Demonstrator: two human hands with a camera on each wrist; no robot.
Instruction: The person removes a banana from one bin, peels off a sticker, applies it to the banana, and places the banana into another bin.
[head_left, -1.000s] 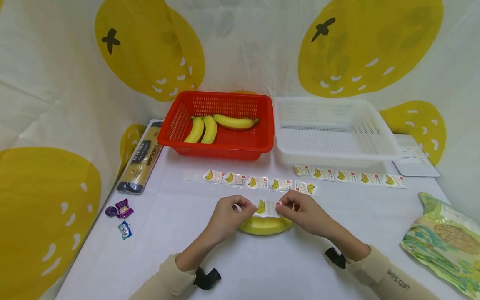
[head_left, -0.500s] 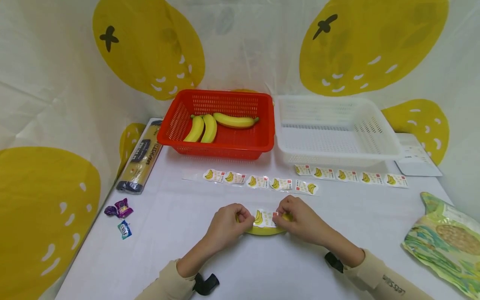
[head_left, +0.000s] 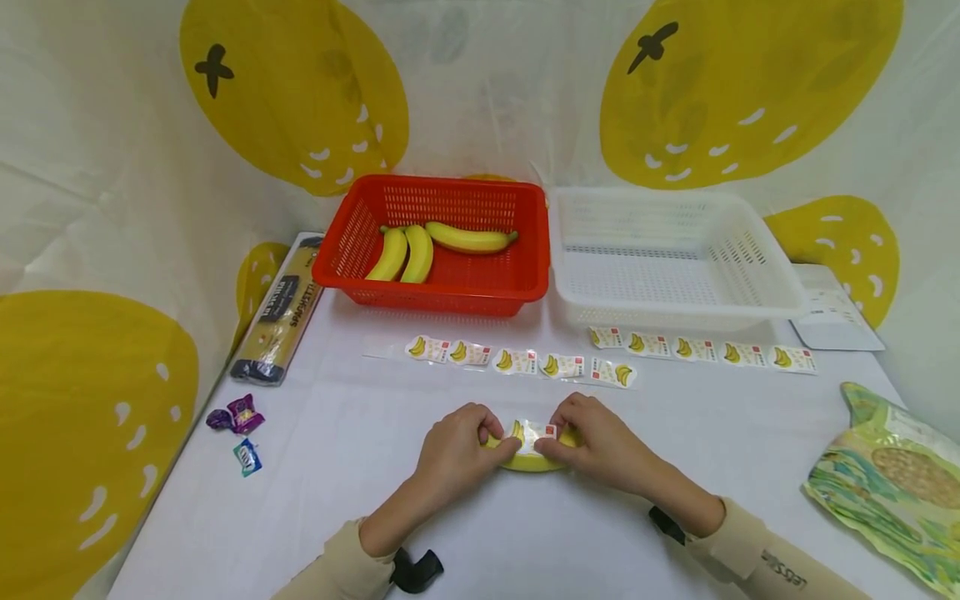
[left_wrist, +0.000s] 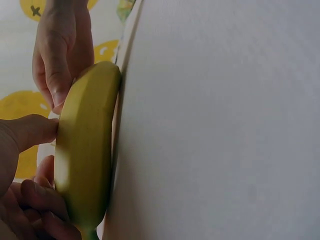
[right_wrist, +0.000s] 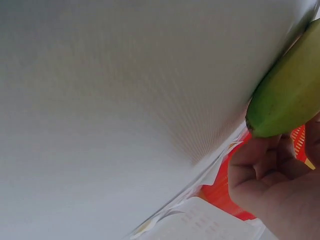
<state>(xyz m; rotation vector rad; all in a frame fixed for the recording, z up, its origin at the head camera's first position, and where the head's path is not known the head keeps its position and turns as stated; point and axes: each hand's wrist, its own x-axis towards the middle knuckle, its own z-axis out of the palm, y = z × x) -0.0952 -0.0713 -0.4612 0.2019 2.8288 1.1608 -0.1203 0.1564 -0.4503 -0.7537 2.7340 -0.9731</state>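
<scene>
Yellow banana [head_left: 529,460] | sticker [head_left: 531,433] visible head view only | wrist views: peel

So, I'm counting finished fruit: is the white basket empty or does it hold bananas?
Empty. The white basket shows only bare mesh, while three bananas lie in the red basket.

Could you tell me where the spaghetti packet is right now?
In the head view, the spaghetti packet lies at the table's left edge, beside the red basket.
</scene>
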